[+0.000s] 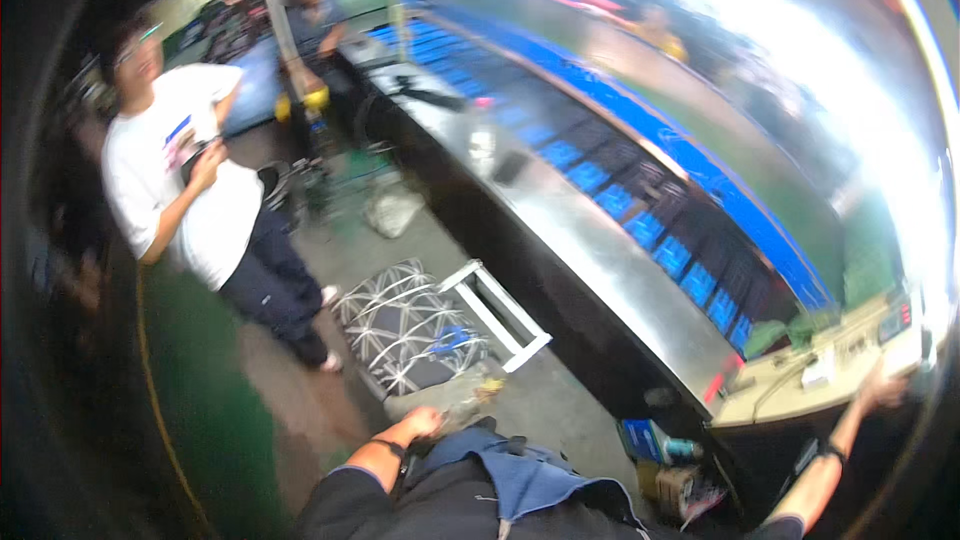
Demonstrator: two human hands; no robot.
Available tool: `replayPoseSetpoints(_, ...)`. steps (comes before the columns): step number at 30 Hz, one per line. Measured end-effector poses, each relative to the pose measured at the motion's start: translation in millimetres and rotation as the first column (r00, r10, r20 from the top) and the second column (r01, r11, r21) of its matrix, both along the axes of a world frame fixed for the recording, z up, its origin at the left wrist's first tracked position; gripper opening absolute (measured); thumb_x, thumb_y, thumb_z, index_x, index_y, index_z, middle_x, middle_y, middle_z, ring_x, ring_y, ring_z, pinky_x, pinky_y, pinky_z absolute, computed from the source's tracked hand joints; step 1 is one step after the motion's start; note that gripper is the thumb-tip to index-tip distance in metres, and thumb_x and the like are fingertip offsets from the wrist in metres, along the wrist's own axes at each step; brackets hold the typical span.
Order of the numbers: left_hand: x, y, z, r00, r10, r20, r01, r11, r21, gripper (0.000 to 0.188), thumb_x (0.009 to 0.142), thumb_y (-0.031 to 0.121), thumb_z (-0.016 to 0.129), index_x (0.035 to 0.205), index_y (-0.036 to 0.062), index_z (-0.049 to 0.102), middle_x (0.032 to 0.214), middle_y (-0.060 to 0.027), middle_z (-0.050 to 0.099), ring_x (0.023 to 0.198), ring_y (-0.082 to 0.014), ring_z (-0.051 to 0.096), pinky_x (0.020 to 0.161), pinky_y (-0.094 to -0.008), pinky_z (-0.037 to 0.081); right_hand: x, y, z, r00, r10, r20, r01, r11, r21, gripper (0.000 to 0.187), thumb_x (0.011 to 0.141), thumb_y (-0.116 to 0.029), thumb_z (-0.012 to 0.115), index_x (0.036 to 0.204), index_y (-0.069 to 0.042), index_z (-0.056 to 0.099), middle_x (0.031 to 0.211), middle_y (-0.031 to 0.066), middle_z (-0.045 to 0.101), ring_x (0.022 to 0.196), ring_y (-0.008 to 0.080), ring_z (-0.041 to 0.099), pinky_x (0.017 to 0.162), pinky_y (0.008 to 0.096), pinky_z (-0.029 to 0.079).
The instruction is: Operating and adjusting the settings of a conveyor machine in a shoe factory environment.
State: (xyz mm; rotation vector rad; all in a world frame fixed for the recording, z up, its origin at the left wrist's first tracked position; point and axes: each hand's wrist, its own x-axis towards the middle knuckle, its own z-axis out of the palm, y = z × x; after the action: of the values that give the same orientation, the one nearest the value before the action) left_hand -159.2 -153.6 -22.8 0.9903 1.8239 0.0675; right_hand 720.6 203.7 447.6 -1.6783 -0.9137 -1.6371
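Observation:
At the lower middle, my left hand (pixel 425 423) is closed on a crumpled see-through plastic bag (pixel 463 414) with a yellowish patch at its far end. My right hand (pixel 882 388) reaches out to the far right, at the edge of a beige control panel (pixel 790 396) on the machine's end. Its fingers are smeared by motion, and whether it grips anything does not show. Close to that hand, a small dark box with a red display (pixel 896 320) sits on the panel.
A long conveyor bench with blue pieces (pixel 645 230) and a metal ledge (pixel 590 260) runs diagonally. A bottle (pixel 483 140) stands on the ledge. Beside it are a white frame (pixel 512 315), a patterned bundle (pixel 400 325) and boxes (pixel 672 485). One person (pixel 195 170) stands left; another (pixel 300 20) is farther back.

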Motion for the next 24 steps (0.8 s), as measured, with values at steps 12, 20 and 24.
replayPoseSetpoints(12,6,27,-21,0.966,0.140,0.219,-0.124,0.989,-0.087,0.018,0.090,0.016,0.059,0.094,0.0011,0.067,0.077,-0.0075,0.070,0.067,-0.0179,0.066,0.063,-0.0360,0.052,-64,-3,-5,0.980,0.014,-0.198,0.011,0.992,0.127,0.108,0.065,-0.055,0.087,0.145,-0.004,0.035,0.133,0.0300,0.046,0.127,0.0458,0.044,0.104,0.0555,0.040)
replayPoseSetpoints(20,9,39,-35,0.960,0.167,0.223,-0.136,0.979,-0.150,0.021,0.089,0.011,0.058,0.104,-0.0005,0.065,0.084,-0.0095,0.071,0.068,-0.0190,0.067,0.058,-0.0325,0.052,-85,-11,1,0.951,-0.012,-0.308,0.036,0.997,0.073,0.107,0.071,-0.054,0.082,0.149,-0.004,0.029,0.143,0.0305,0.037,0.135,0.0461,0.034,0.110,0.0562,0.031)
replayPoseSetpoints(24,8,45,-39,0.958,0.146,0.248,-0.111,0.982,-0.151,0.020,0.089,0.012,0.058,0.103,-0.0004,0.066,0.084,-0.0096,0.071,0.068,-0.0187,0.067,0.056,-0.0328,0.051,-87,-13,3,0.958,0.042,-0.283,-0.021,0.997,0.078,0.106,0.070,-0.053,0.083,0.147,-0.003,0.031,0.142,0.0297,0.039,0.134,0.0455,0.035,0.108,0.0559,0.033)
